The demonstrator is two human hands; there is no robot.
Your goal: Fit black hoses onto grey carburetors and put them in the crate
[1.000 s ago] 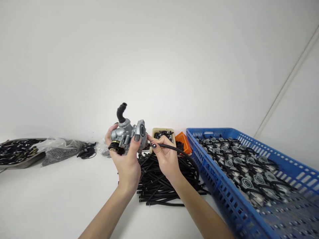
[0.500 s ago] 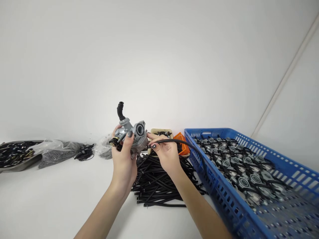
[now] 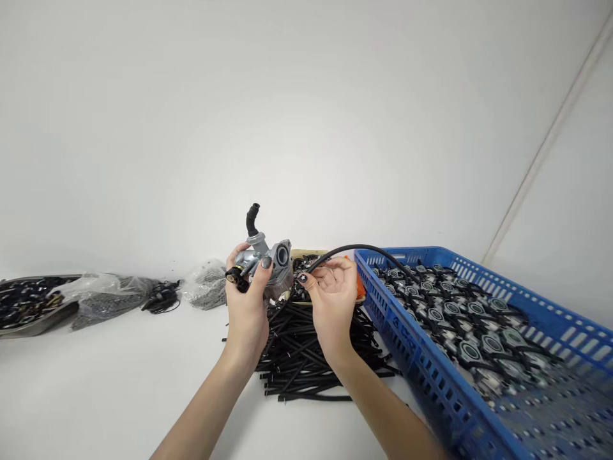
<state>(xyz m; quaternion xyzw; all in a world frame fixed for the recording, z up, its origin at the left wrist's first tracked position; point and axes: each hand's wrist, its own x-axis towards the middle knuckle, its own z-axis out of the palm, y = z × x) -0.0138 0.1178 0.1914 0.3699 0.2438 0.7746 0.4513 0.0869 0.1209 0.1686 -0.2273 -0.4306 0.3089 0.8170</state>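
My left hand (image 3: 248, 305) is wrapped round a grey metal carburetor (image 3: 268, 263) with a black elbow cap on top, held upright above the white table. My right hand (image 3: 332, 300) pinches the end of a black rubber hose (image 3: 364, 248) close to the carburetor's right side. The hose arcs up and to the right over the edge of the blue crate. Whether the hose end is seated on the carburetor is hidden by my fingers. A pile of cut black hoses (image 3: 306, 351) lies on the table just below both hands.
A blue plastic crate (image 3: 431, 377) full of similar carburetors stands at the right. Behind the hands sit a small beige box (image 3: 311, 254) and an orange basket (image 3: 358, 289) of small parts. Plastic bags of parts (image 3: 205, 287) and a metal tray (image 3: 33, 313) lie at the left.
Both hands have shifted slightly right and down with the carburetor. The hose has swung from a low curve to a higher arc over the crate's edge.
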